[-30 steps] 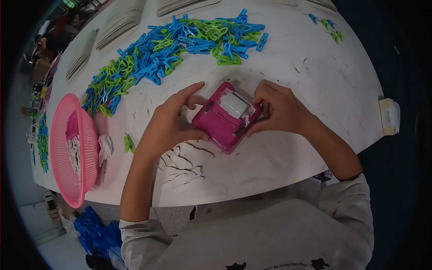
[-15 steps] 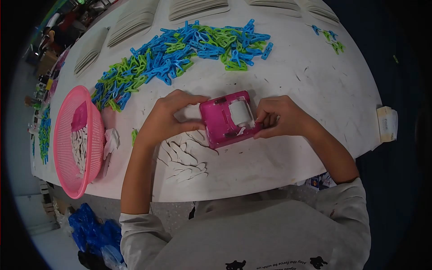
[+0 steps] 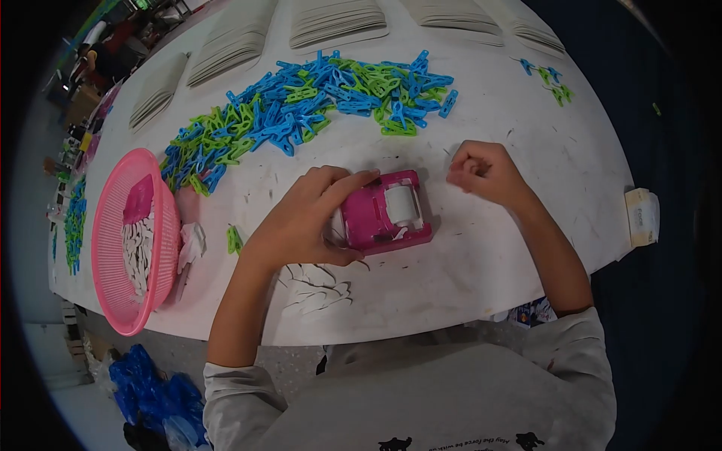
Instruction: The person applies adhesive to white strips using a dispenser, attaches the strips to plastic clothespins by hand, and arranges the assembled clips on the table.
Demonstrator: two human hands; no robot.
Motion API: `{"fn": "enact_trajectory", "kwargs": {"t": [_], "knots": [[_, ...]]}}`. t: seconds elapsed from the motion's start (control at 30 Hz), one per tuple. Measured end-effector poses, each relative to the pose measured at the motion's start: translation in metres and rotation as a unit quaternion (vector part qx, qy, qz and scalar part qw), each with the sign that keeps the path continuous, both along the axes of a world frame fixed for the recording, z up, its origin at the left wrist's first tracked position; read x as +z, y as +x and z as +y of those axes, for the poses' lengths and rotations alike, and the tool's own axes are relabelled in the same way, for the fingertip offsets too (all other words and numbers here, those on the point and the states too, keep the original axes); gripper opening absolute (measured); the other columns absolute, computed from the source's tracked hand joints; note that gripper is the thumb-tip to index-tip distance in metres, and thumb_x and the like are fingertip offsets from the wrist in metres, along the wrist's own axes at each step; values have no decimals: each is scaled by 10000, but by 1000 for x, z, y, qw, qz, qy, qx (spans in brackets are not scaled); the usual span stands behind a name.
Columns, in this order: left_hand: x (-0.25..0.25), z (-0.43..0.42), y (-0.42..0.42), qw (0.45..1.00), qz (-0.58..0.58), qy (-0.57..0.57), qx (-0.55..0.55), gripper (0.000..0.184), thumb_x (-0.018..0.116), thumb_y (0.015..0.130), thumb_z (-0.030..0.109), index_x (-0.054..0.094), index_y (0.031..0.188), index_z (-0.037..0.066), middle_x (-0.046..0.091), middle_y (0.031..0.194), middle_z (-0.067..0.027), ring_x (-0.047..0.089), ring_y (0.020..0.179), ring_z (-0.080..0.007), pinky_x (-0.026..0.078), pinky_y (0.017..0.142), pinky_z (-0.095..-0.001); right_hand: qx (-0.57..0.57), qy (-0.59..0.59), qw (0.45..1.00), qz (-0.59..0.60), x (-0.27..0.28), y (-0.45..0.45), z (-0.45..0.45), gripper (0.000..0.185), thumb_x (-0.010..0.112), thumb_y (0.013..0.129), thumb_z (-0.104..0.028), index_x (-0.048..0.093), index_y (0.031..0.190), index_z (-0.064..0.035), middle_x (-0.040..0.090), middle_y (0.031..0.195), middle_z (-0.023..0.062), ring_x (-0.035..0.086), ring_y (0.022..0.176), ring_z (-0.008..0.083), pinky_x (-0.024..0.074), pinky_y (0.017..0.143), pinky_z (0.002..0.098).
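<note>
A squarish pink plastic dispenser [image 3: 365,218] with a white roll [image 3: 401,205] in it rests on the white table. My left hand [image 3: 312,214] is wrapped around its left side, thumb at the near edge and fingers at the far edge. To the right of the dispenser, apart from it, my right hand [image 3: 485,173] is closed with its fingertips pinched together; whatever they hold, if anything, cannot be made out. Thin white strips [image 3: 316,289] with dark edges lie on the table below my left hand.
A pink basket [image 3: 167,248] with more white strips stands tilted at the left. Behind the dispenser spreads a long heap of blue and green clothespins [image 3: 301,101]. Stacks of grey sheets [image 3: 338,22] line the far side. A small box [image 3: 641,216] sits at the right edge.
My right hand has left the dispenser's right side and moved right and slightly up. My left hand has closed further around the dispenser.
</note>
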State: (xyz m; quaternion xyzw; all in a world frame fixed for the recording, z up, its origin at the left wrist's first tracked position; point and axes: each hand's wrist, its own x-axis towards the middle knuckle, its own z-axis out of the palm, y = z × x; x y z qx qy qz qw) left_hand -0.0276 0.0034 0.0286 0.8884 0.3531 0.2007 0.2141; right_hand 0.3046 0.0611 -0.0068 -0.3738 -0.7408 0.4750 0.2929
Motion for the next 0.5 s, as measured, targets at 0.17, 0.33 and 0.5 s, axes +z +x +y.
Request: {"fn": "enact_trajectory", "kwargs": {"t": [0.17,0.33,0.5], "knots": [[0,9,-16,994,-95,54,5,922,894,587,400,524,1380,108,606,1134,-138,552,1056,-336,441,932,-414,-154,-11,987,-42,-2,-7,4,187,724,897,-175,638,812,-31,546,570,-27,477,523,20,353,486,213],[3,16,-42,993,-21,81,86,582,839,714,372,661,1203,111,643,1037,-99,553,1004,-305,448,894,-402,-150,34,987,-49,-9,-7,5,175,708,903,-160,635,820,-23,525,574,-36,436,523,22,328,497,216],[-5,18,-55,994,16,53,92,317,834,732,258,741,998,113,662,976,-66,562,966,-280,456,863,-397,-157,26,986,-42,-9,-8,4,179,705,903,-158,633,816,-19,520,581,-41,422,524,23,320,501,215]]}}
